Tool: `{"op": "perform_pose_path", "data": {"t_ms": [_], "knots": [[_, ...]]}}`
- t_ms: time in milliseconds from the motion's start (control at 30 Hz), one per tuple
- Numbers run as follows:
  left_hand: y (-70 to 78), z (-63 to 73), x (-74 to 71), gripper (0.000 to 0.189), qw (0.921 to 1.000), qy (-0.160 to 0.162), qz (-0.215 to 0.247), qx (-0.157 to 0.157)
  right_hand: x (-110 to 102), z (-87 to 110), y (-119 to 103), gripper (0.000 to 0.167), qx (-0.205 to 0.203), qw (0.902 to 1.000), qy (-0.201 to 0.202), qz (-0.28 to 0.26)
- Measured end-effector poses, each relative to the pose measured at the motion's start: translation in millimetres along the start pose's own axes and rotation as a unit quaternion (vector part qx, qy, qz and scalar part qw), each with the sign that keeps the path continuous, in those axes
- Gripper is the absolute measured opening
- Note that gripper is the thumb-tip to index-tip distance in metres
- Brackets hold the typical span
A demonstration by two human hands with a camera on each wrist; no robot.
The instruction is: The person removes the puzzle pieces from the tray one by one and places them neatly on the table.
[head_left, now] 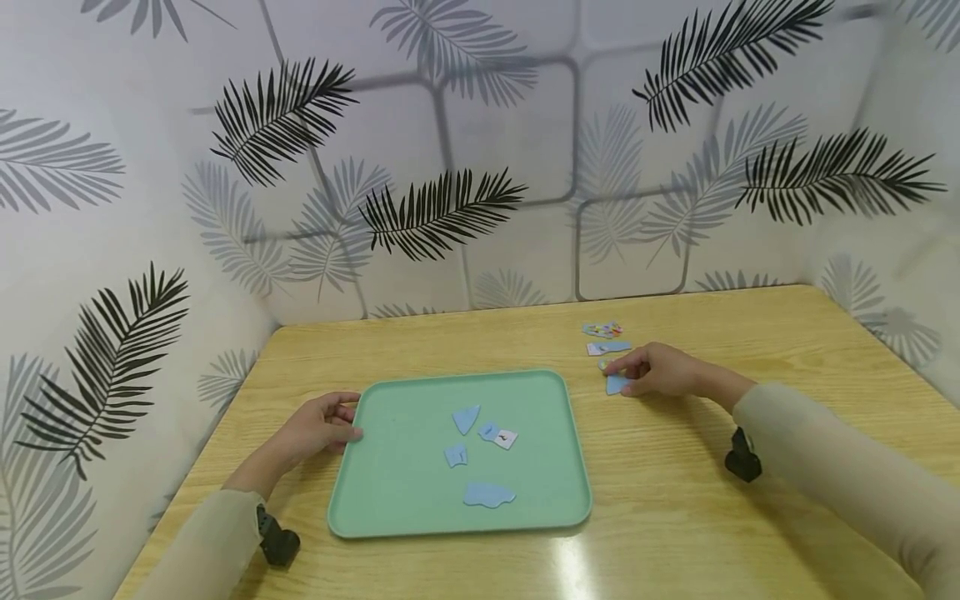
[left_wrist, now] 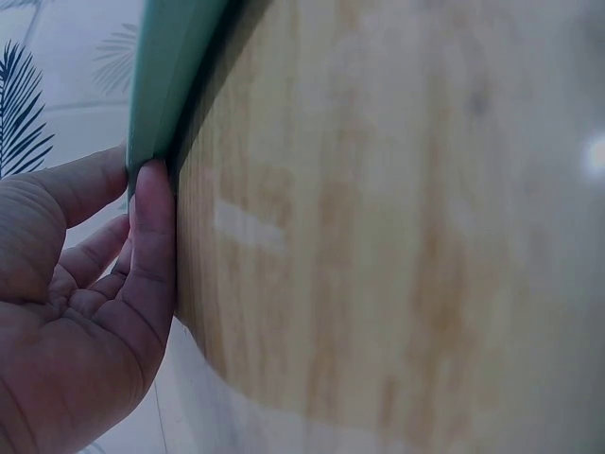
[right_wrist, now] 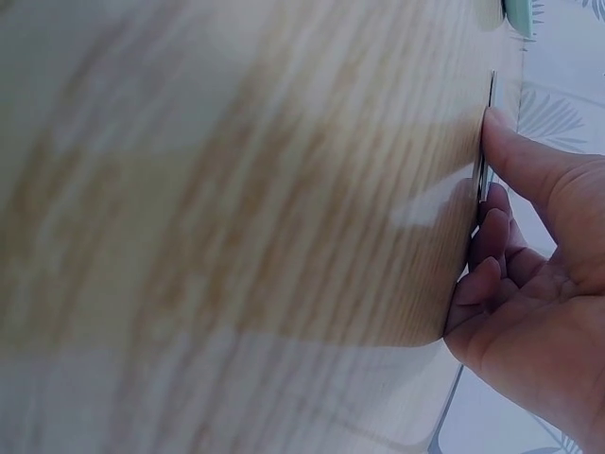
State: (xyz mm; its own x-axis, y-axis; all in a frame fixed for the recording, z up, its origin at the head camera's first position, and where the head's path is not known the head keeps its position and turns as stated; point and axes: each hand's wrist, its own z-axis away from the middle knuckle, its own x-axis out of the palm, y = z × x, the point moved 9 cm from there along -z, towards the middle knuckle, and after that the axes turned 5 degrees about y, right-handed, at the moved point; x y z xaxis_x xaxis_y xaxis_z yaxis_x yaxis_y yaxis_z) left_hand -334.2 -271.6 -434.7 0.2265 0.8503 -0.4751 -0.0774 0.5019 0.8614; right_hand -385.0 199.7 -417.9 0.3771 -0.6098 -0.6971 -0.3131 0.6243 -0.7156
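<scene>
My left hand (head_left: 318,425) grips the left rim of a green tray (head_left: 390,521), thumb on one side and fingers curled on the other; the left wrist view shows the same hold on the tray edge (left_wrist: 161,85). In the tray lie several flat light-blue cut-out pieces, among them a wavy piece (head_left: 487,495), a pointed piece (head_left: 466,418), a small piece (head_left: 456,455) and a blue-and-white piece (head_left: 504,437). Right of the tray, my right hand (head_left: 663,371) pinches a flat light-blue piece (head_left: 617,384) at the tabletop. The fingers hide part of it.
Beyond the right hand lie a blue-and-white strip (head_left: 609,347) and a piece with multicoloured spots (head_left: 602,330). The wooden table (head_left: 675,517) meets a leaf-patterned wall (head_left: 517,275) at the back and sides.
</scene>
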Motion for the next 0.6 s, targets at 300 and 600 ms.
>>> {"op": "perform_pose_path", "data": {"t_ms": [300, 600], "knots": [[0.2, 0.9, -0.2, 0.065, 1.0000, 0.002, 0.000, -0.004, -0.4, -1.3, 0.8, 0.039, 0.002, 1.0000, 0.000, 0.005], [1.4, 0.7, 0.1, 0.068, 1.0000, -0.004, 0.002, 0.003, -1.1, -0.8, 2.5, 0.039, 0.006, 1.0000, 0.000, -0.002]]}}
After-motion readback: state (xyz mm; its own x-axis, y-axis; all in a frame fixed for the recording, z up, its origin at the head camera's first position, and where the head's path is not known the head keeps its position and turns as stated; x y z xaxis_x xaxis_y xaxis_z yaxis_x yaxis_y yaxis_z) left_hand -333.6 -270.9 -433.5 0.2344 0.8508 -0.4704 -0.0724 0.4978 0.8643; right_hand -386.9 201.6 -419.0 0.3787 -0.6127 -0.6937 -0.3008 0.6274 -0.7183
